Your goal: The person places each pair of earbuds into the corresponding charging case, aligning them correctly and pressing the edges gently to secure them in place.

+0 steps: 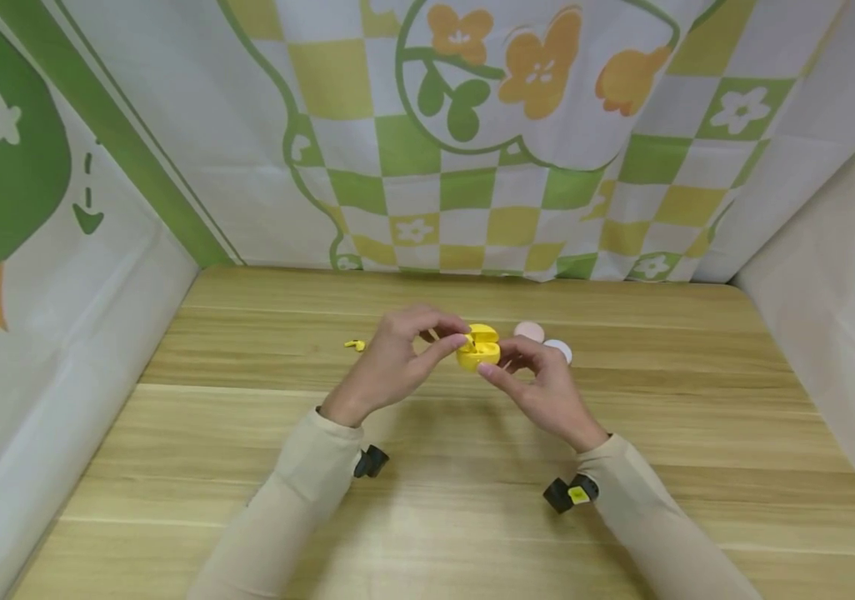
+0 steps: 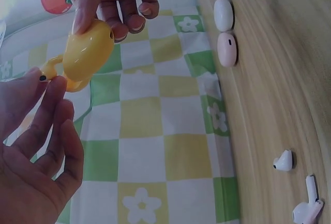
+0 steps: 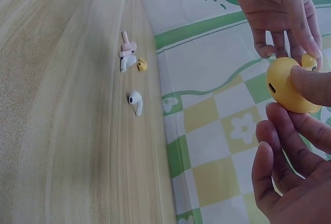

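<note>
In the head view my right hand [image 1: 543, 383] grips a small yellow earbud case [image 1: 480, 358] above the table, its lid raised. My left hand [image 1: 397, 358] pinches a yellow earbud [image 2: 49, 70] between thumb and fingertips, right at the case's opening. The left wrist view shows the bud's stem pointing toward the case; whether it touches the inside cannot be seen. Thumb and fingers of the right hand hold the case's rounded body in the right wrist view. A second yellow earbud [image 3: 142, 64] lies on the table, left of the left hand in the head view.
Behind the right hand stand a pink case [image 1: 528, 332] and a white case [image 1: 561, 350]. Beside the loose yellow bud lie white earbuds [image 3: 135, 100] and a pink earbud [image 3: 128, 47]. A patterned cloth [image 1: 412, 200] hangs along the table's back edge.
</note>
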A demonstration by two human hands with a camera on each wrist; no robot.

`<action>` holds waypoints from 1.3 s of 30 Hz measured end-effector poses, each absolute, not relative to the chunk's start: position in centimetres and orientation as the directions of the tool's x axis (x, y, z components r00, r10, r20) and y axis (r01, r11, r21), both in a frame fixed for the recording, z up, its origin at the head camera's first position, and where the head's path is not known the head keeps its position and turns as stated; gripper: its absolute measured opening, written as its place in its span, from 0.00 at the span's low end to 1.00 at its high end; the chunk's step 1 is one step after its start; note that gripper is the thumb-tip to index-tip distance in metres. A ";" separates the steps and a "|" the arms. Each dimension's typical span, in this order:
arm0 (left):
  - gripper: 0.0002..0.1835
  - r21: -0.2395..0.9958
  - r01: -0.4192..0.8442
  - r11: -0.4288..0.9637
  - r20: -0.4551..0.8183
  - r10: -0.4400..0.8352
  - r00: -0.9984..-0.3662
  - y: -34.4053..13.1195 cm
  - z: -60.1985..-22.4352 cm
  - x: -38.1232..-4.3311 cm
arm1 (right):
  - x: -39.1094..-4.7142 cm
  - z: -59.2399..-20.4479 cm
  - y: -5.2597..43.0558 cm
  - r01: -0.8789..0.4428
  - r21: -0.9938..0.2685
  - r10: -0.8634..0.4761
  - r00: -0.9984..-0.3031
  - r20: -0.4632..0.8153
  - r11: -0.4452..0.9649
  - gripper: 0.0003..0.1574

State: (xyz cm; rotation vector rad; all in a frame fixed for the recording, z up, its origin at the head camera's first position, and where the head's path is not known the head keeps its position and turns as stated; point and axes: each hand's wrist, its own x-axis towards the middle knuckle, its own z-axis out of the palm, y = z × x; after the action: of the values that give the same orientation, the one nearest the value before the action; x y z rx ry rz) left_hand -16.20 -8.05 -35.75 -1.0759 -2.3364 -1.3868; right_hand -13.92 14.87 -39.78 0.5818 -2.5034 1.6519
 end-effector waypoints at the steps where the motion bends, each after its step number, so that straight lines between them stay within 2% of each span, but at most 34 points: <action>1: 0.07 0.664 0.687 0.296 0.520 0.477 -0.708 -8.0 -35.8 -16.2 | -13.9 -39.8 14.9 -0.361 -0.867 -0.263 -0.923 0.280 0.343 0.11; 11: 0.07 0.594 0.701 0.394 0.512 0.486 -0.708 -7.5 -35.8 -15.9 | -13.9 -39.6 14.9 -0.351 -0.871 -0.251 -0.928 0.275 0.344 0.12; 21: 0.06 0.603 0.688 0.402 0.488 0.497 -0.718 -7.5 -35.8 -15.8 | -13.8 -39.6 14.9 -0.337 -0.875 -0.241 -0.934 0.263 0.348 0.12; 25: 0.08 0.669 0.622 0.407 0.410 0.496 -0.765 -8.9 -36.1 -16.1 | -13.8 -39.7 15.1 -0.326 -0.877 -0.236 -0.938 0.254 0.353 0.12; 30: 0.11 0.721 0.491 0.489 0.302 0.416 -0.858 -12.3 -36.7 -17.7 | -13.8 -39.7 15.3 -0.314 -0.879 -0.224 -0.943 0.245 0.359 0.13; 34: 0.13 0.707 0.385 0.593 0.220 0.333 -0.917 -15.2 -37.7 -19.1 | -13.8 -39.8 15.4 -0.305 -0.879 -0.221 -0.946 0.237 0.366 0.12; 39: 0.15 0.645 0.301 0.702 0.135 0.283 -0.950 -17.6 -39.3 -20.5 | -13.8 -39.8 15.4 -0.300 -0.881 -0.225 -0.947 0.229 0.366 0.12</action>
State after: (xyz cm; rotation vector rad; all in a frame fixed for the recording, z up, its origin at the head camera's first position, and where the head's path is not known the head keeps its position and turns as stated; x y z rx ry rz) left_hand -20.50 -17.64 -39.33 -0.4933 -2.8742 -1.0971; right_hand -13.78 15.42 -39.84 0.4887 -2.5384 1.6604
